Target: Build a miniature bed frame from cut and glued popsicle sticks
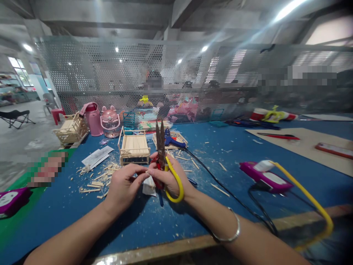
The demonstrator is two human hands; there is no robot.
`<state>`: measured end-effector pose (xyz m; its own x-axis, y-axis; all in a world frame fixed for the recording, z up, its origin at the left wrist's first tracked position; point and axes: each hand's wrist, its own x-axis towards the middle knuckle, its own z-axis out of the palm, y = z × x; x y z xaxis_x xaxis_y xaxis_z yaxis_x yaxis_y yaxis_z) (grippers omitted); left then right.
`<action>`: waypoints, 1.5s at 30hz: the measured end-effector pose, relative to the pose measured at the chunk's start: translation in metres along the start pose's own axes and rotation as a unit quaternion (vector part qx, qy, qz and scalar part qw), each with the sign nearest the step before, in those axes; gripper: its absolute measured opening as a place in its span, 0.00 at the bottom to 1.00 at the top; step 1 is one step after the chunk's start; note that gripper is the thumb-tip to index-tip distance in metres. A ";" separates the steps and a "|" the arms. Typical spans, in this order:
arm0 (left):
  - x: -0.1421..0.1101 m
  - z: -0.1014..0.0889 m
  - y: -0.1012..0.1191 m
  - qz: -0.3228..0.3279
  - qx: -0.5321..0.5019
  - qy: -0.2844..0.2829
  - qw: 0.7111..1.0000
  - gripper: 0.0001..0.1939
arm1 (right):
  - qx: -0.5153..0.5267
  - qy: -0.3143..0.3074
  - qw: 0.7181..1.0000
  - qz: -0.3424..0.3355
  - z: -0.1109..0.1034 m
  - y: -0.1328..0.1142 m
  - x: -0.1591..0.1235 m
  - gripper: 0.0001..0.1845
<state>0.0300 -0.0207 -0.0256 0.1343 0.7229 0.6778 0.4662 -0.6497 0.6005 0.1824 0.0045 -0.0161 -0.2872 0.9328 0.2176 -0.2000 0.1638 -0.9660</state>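
Note:
My right hand (175,178) holds a pair of scissors (160,143), blades pointing up and a yellow handle loop hanging by the palm. Something red shows among the same fingers; I cannot tell whether it belongs to the scissors. My left hand (124,186) is pinched closed, its fingertips meeting the right thumb; whatever tiny piece lies between them is too small to name. Just behind the hands stands a small model bed (135,145) of thin wooden sticks. Cut stick pieces (96,184) are scattered beside my left hand. A blue glue gun (175,141) lies behind the scissors.
A second stick model (71,129), a pink bottle (93,119) and a pink jug (109,123) stand at the back left. A black cord crosses the blue table (220,147) toward a purple power strip (266,178) with a yellow cable. A perforated metal screen (110,81) rises behind.

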 end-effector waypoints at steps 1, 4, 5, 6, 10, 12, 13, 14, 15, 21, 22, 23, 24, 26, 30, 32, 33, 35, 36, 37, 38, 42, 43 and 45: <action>0.000 0.000 0.000 0.003 0.003 0.001 1.000 0.05 | 0.002 0.000 1.000 -0.003 0.000 0.000 0.000 0.24; 0.001 0.000 -0.001 0.002 0.009 0.004 1.000 0.06 | -0.002 0.002 1.000 -0.008 0.000 0.000 -0.001 0.24; 0.001 0.000 -0.001 0.001 0.008 0.002 1.000 0.06 | -0.004 0.002 1.000 -0.008 0.000 0.000 -0.001 0.24; 0.000 0.000 -0.002 -0.001 0.006 -0.001 1.000 0.07 | -0.003 0.003 1.000 -0.007 0.000 -0.001 0.000 0.24; -0.001 0.001 -0.003 -0.008 -0.018 -0.010 1.000 0.08 | 0.033 -0.002 0.999 0.003 -0.001 0.001 0.002 0.22; 0.000 0.001 -0.003 -0.016 -0.039 -0.010 0.999 0.08 | 0.056 -0.006 0.998 0.016 -0.001 0.002 0.002 0.22; 0.000 0.001 -0.003 -0.019 -0.050 -0.009 0.999 0.08 | 0.062 -0.009 0.998 0.023 -0.001 0.003 0.002 0.22; 0.001 0.001 -0.002 -0.021 -0.060 -0.005 0.998 0.08 | 0.064 -0.014 0.997 0.028 -0.001 0.004 0.002 0.22; 0.001 0.001 -0.002 -0.023 -0.069 0.001 0.997 0.07 | 0.062 -0.019 0.997 0.030 -0.001 0.004 0.002 0.22; 0.001 0.002 0.003 -0.118 -0.139 -0.008 0.983 0.08 | 0.024 -0.022 0.999 0.013 0.000 0.001 0.000 0.21; 0.001 0.002 0.004 -0.141 -0.158 -0.008 0.977 0.08 | 0.020 -0.019 1.000 0.010 0.001 0.000 -0.001 0.21; 0.000 0.003 0.005 -0.160 -0.175 -0.006 0.971 0.09 | 0.016 -0.017 1.000 0.008 0.001 0.000 -0.002 0.21; 0.000 0.004 0.005 -0.174 -0.185 -0.001 0.967 0.09 | 0.013 -0.017 1.000 0.007 0.001 0.000 -0.002 0.20; 0.000 0.004 0.005 -0.187 -0.182 0.012 0.965 0.08 | 0.005 -0.018 1.000 0.005 0.002 0.001 -0.003 0.20; 0.002 0.004 0.003 -0.151 -0.111 -0.001 0.982 0.08 | -0.017 -0.015 1.000 -0.018 0.002 0.003 -0.003 0.20; 0.001 0.004 0.002 -0.120 -0.076 -0.026 0.989 0.09 | -0.024 -0.011 0.999 -0.026 0.001 0.004 -0.003 0.20; 0.000 0.004 0.002 -0.112 -0.065 -0.039 0.991 0.09 | -0.028 -0.009 0.999 -0.025 0.001 0.004 -0.003 0.20; -0.002 0.004 0.002 -0.105 -0.055 -0.058 0.991 0.12 | -0.037 -0.006 0.999 -0.020 0.001 0.003 -0.003 0.20; -0.003 0.005 0.001 -0.102 -0.052 -0.061 0.992 0.14 | -0.041 -0.004 0.999 -0.018 0.001 0.003 -0.003 0.20; -0.004 0.005 0.001 -0.096 -0.048 -0.065 0.992 0.15 | -0.046 -0.002 0.999 -0.017 0.001 0.003 -0.003 0.20; -0.004 0.005 0.000 -0.087 -0.044 -0.068 0.993 0.16 | -0.052 0.000 0.998 -0.017 0.001 0.002 -0.003 0.19; -0.007 0.007 -0.004 -0.059 -0.021 -0.071 0.996 0.15 | -0.071 0.002 0.997 -0.022 0.002 0.001 -0.003 0.18; -0.007 0.008 -0.005 -0.054 -0.011 -0.067 0.996 0.14 | -0.070 0.002 0.997 -0.024 0.002 0.000 -0.003 0.18; -0.006 0.008 -0.007 -0.037 0.017 -0.055 0.998 0.11 | -0.063 0.007 0.998 -0.024 0.002 -0.001 -0.002 0.19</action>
<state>0.0330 -0.0184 -0.0372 0.1920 0.7911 0.5807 0.5069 -0.5867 0.6316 0.1811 0.0015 -0.0154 -0.2668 0.9273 0.2624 -0.0943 0.2459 -0.9647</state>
